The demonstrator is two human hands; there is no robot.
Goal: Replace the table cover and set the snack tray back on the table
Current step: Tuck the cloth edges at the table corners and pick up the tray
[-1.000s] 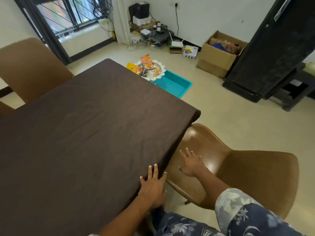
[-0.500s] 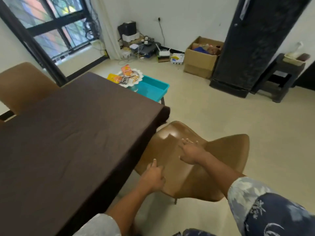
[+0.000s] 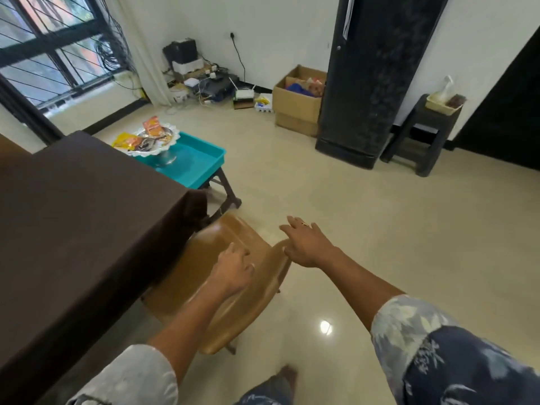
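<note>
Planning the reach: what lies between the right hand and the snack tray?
Head view: bare floor, then the dark stool and teal bin holding the snack tray.

Beige floor (image 3: 380,229), black cabinet (image 3: 377,83), barred window (image 3: 43,54)

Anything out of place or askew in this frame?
Yes. The snack tray stands in a teal tub on a stool, beyond the far corner of the brown table cover, not on it. A yellow packet hangs over the tray's rim. The cover itself lies flat.
</note>
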